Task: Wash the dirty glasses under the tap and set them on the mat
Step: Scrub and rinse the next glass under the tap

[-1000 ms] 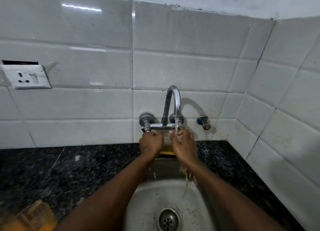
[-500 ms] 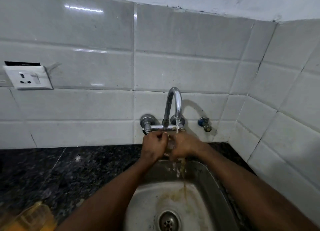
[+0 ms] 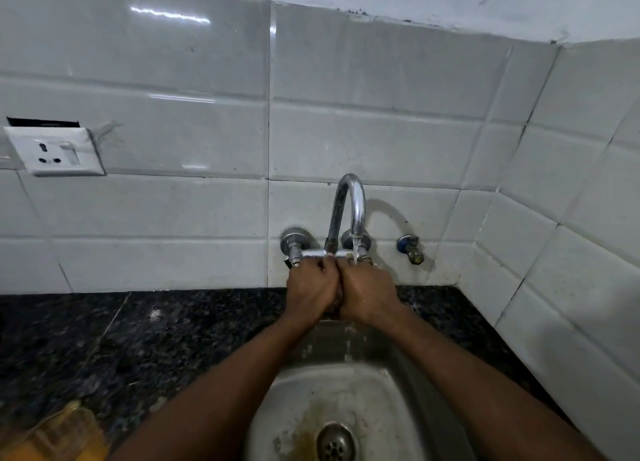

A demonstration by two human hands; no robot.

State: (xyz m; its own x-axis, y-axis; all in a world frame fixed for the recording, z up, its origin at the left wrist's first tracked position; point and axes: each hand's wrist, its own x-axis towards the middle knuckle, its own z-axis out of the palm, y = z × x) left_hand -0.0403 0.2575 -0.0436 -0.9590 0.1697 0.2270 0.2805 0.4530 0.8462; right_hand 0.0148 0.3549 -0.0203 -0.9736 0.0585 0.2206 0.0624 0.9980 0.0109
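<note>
One round stainless steel sink [image 3: 381, 401] lies below. Above its back edge the left hand [image 3: 311, 287] and right hand [image 3: 369, 292], fingers curled tight and knuckles touching, grip between them a mostly hidden clear glass [image 3: 337, 296], in the stream from the curved chrome tap [image 3: 356, 201].

The counter [image 3: 156, 339] is dark speckled stone, meeting the white tiled wall [image 3: 173, 218] at its far edge. A steel sink [image 3: 398, 384] is sunk into its right part. A blurred yellowish glass [image 3: 59, 436] stands at its near left corner.
</note>
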